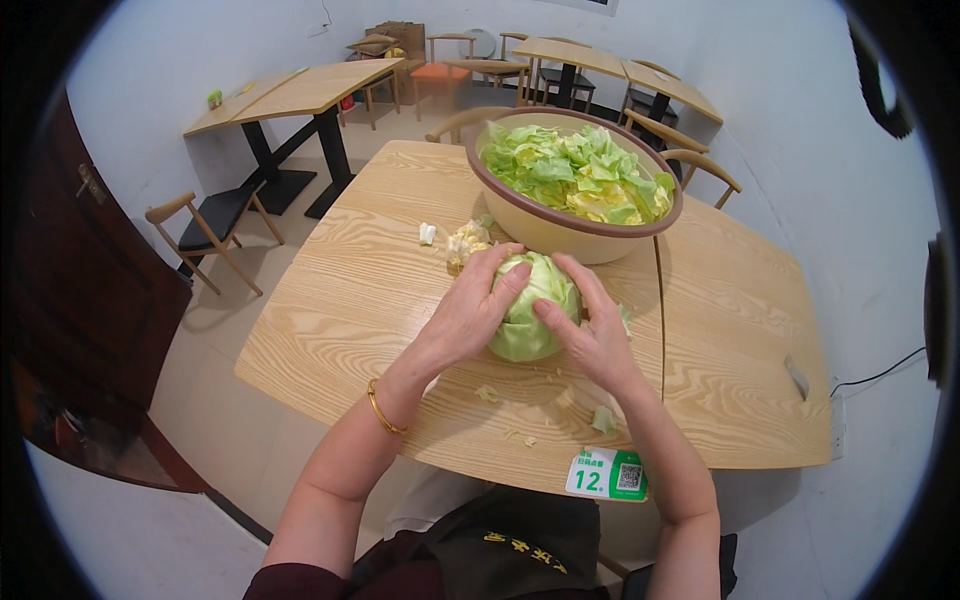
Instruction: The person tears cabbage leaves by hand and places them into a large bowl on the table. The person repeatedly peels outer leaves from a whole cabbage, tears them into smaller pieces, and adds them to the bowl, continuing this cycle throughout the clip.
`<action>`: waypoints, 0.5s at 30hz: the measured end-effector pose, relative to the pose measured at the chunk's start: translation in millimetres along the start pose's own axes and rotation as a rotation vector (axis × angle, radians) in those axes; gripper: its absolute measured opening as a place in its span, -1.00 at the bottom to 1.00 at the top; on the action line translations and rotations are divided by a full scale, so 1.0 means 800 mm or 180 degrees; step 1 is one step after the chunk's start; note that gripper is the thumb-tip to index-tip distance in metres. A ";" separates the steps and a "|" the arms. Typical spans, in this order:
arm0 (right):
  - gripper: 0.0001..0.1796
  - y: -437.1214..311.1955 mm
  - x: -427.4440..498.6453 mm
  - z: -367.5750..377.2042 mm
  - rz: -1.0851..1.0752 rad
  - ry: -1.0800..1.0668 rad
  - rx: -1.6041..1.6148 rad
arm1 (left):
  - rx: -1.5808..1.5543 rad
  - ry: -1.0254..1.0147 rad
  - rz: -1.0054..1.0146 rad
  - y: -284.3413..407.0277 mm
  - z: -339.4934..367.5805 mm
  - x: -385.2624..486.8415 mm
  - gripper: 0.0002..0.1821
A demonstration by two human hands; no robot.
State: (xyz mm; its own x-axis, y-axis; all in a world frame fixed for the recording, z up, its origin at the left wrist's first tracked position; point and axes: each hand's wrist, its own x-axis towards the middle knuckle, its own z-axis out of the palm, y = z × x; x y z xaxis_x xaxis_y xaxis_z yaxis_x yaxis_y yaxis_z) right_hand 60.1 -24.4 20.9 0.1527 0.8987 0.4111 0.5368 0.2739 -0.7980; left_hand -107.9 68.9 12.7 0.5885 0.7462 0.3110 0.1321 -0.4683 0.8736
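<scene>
A round green cabbage head (531, 330) rests on the wooden table, just in front of a large basin. My left hand (478, 300) lies against its left side, fingertips at the back and thumb on top. On the right side my right hand (592, 322) cups it, thumb on the upper leaves. The cream plastic basin with a brown rim (517, 196) holds a heap of torn cabbage leaves (574, 169). Left of the cabbage lie a cut cabbage core piece (466, 244) and a small white stem piece (427, 234). Leaf scraps (604, 421) are scattered nearer me.
A green and white card (606, 474) bearing writing and a printed code lies at the table's near edge. A seam divides the wooden tabletop (735, 322), with a thin grey object (796, 377) at right. Chairs (214, 217) and other tables (322, 86) stand around.
</scene>
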 end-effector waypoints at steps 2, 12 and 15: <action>-0.37 0.007 0.004 -0.011 0.0199 -0.0287 0.0523 | 0.0092 0.0022 -0.0081 0.000 -0.001 0.000 -0.31; -0.55 0.008 -0.009 -0.022 -0.0356 0.0346 -0.0492 | 0.0506 0.0032 0.0281 0.000 0.001 -0.001 -0.11; -0.81 0.008 -0.012 -0.027 -0.0114 0.0540 -0.0633 | 0.0665 -0.0054 0.0219 0.010 0.002 0.000 0.12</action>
State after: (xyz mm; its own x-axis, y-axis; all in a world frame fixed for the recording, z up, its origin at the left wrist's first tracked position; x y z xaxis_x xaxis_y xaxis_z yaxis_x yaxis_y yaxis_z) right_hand 80.4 -38.4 21.6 0.2585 0.8147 0.5191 0.6944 0.2168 -0.6861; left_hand -105.8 64.3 18.9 0.6150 0.7019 0.3594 0.2525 -0.6071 0.7535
